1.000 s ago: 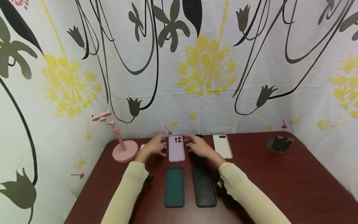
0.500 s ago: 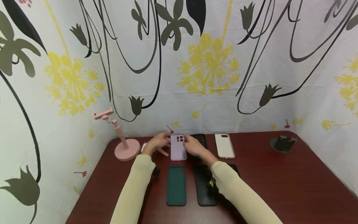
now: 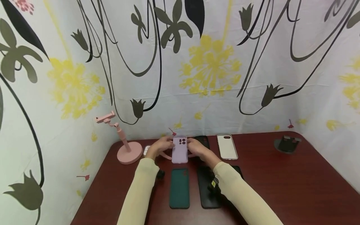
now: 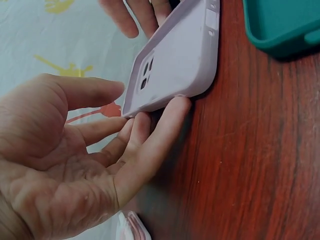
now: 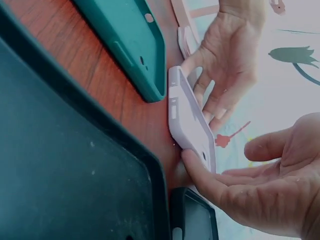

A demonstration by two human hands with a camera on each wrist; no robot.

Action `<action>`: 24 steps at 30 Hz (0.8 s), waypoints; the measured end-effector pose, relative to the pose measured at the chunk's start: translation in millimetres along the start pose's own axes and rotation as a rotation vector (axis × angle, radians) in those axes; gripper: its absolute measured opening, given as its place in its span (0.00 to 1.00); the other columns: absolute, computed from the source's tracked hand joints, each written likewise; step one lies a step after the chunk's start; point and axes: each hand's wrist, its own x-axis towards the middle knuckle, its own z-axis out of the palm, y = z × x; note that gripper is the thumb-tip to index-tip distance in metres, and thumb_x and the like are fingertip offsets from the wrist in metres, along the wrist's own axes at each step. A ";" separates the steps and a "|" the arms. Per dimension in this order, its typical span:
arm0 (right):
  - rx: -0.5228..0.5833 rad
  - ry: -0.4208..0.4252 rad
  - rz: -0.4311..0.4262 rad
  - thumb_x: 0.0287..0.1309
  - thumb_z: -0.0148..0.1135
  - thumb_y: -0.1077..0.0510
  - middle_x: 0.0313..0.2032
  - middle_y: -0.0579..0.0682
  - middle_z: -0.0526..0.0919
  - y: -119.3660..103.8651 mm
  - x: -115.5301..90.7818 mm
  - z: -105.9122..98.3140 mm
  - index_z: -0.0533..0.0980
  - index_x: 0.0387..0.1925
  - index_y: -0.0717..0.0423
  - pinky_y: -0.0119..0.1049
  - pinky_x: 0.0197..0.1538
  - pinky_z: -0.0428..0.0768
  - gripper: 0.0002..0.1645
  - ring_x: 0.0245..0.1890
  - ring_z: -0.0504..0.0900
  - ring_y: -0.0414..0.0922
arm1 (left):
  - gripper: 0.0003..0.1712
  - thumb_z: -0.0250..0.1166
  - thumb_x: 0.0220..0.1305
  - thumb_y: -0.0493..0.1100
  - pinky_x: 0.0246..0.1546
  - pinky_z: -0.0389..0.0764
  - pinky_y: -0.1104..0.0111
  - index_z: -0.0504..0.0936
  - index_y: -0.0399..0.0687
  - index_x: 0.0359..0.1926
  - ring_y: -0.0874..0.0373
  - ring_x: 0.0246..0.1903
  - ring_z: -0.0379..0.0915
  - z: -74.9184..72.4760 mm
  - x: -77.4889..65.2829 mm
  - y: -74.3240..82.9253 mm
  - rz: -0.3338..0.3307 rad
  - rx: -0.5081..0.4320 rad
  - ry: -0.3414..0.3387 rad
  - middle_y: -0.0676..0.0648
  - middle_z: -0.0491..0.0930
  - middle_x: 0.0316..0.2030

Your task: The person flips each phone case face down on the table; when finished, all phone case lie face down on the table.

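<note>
A lilac phone case (image 3: 180, 151) with camera cut-outs lies at the back middle of the dark red table. On its left side, my left hand (image 3: 161, 146) touches the long edge with fingertips; in the left wrist view the case's hollow side (image 4: 175, 60) shows. My right hand (image 3: 200, 148) touches the opposite long edge, and a fingertip (image 5: 190, 157) meets the rim in the right wrist view. Both hands have mostly extended fingers. Nearer the person lie a green phone case (image 3: 179, 189) and a large black case (image 3: 206, 193), partly hidden by the right wrist.
A pink stand (image 3: 130, 153) is at the left, beside a small white object (image 3: 146, 150) partly behind the left hand. A black case (image 3: 202, 141) and a cream phone case (image 3: 227, 147) lie right of the lilac one. A dark stand (image 3: 287, 144) is far right.
Both hands have closed in from either side onto the lilac case, the right one moving left. The case has hardly moved on the table. The head view has shifted slightly.
</note>
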 end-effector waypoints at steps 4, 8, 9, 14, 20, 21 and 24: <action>-0.012 -0.045 0.015 0.76 0.39 0.63 0.82 0.66 0.55 -2.2 -2.3 2.3 0.51 0.83 0.64 0.57 0.66 0.85 0.38 0.79 0.63 0.64 | 0.35 0.55 0.79 0.39 0.37 0.93 0.49 0.59 0.46 0.82 0.34 0.74 0.65 -1.1 -4.8 -3.1 0.007 -0.014 0.001 0.33 0.65 0.74; -0.016 -0.042 0.023 0.76 0.41 0.63 0.82 0.66 0.53 -2.8 -2.2 0.8 0.49 0.84 0.64 0.56 0.65 0.85 0.39 0.79 0.62 0.64 | 0.35 0.54 0.79 0.40 0.37 0.93 0.49 0.58 0.48 0.83 0.34 0.74 0.65 -0.9 -3.6 -0.5 0.015 -0.007 -0.004 0.33 0.67 0.73; -0.014 -0.038 0.022 0.77 0.40 0.63 0.82 0.66 0.54 -2.2 -2.0 -0.6 0.49 0.84 0.64 0.56 0.65 0.85 0.38 0.78 0.63 0.64 | 0.35 0.53 0.79 0.40 0.37 0.93 0.49 0.58 0.48 0.83 0.33 0.74 0.65 -0.2 -2.5 0.8 0.017 -0.005 -0.006 0.33 0.67 0.73; -0.003 -0.035 0.016 0.80 0.37 0.61 0.80 0.67 0.57 -1.6 -1.4 1.6 0.51 0.83 0.64 0.57 0.64 0.86 0.35 0.78 0.65 0.63 | 0.34 0.53 0.80 0.43 0.37 0.93 0.48 0.59 0.49 0.83 0.34 0.72 0.68 -0.7 -1.3 -0.9 0.025 0.009 0.010 0.32 0.69 0.72; 0.016 -0.040 0.023 0.80 0.39 0.61 0.81 0.67 0.57 0.4 -0.5 1.2 0.51 0.83 0.65 0.57 0.65 0.85 0.35 0.80 0.62 0.64 | 0.34 0.52 0.81 0.45 0.36 0.94 0.50 0.59 0.50 0.83 0.35 0.70 0.70 0.6 1.6 -1.6 0.027 0.041 0.029 0.33 0.70 0.72; 0.023 -0.044 0.027 0.80 0.39 0.61 0.81 0.67 0.56 0.3 -0.3 1.1 0.51 0.83 0.64 0.57 0.66 0.84 0.36 0.80 0.62 0.64 | 0.34 0.52 0.82 0.45 0.36 0.94 0.50 0.59 0.50 0.83 0.35 0.70 0.70 0.7 1.7 -1.5 0.026 0.045 0.033 0.33 0.70 0.72; 0.031 -0.046 0.033 0.79 0.41 0.61 0.81 0.67 0.57 0.2 1.2 0.6 0.51 0.83 0.65 0.57 0.67 0.84 0.36 0.80 0.62 0.64 | 0.33 0.52 0.83 0.46 0.36 0.94 0.51 0.59 0.50 0.83 0.35 0.69 0.71 0.9 2.2 -1.2 0.025 0.057 0.043 0.33 0.70 0.71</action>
